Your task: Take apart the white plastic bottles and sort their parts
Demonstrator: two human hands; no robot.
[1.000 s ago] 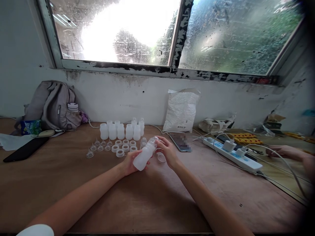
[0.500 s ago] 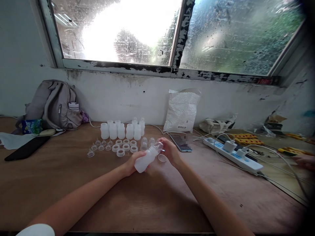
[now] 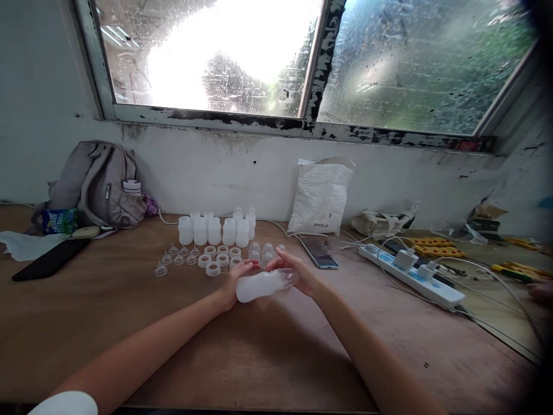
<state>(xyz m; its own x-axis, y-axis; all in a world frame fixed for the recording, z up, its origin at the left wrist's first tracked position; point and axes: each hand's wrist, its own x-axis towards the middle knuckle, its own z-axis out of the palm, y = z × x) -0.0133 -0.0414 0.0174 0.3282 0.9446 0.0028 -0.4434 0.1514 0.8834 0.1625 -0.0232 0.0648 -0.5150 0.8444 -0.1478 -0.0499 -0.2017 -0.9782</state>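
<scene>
A frosted white baby bottle (image 3: pixel 259 286) with a clear dome cap (image 3: pixel 287 279) on its right end lies nearly level between my hands, just above the table. My left hand (image 3: pixel 233 281) wraps the base end, its fingers reaching along the far side. At the cap end, my right hand (image 3: pixel 300 273) holds from behind, with part of its fingers hidden by the bottle. Behind them are several white rings (image 3: pixel 213 268), clear teats (image 3: pixel 161 269) to the left, and more clear caps (image 3: pixel 266 258). Further back stand several frosted bottles (image 3: pixel 200 231) in rows.
A phone (image 3: pixel 318 252) lies right of the caps, before a white plastic package (image 3: pixel 322 196). Cables run to a power strip (image 3: pixel 412 275) at right. A backpack (image 3: pixel 97 184) and a black flat object (image 3: pixel 50 259) are at left. Another person's hand (image 3: pixel 540 291) shows at the right edge.
The bottle has turned from tilted up to nearly level, its capped end now lower. My right hand has shifted from the cap's tip to behind the capped end.
</scene>
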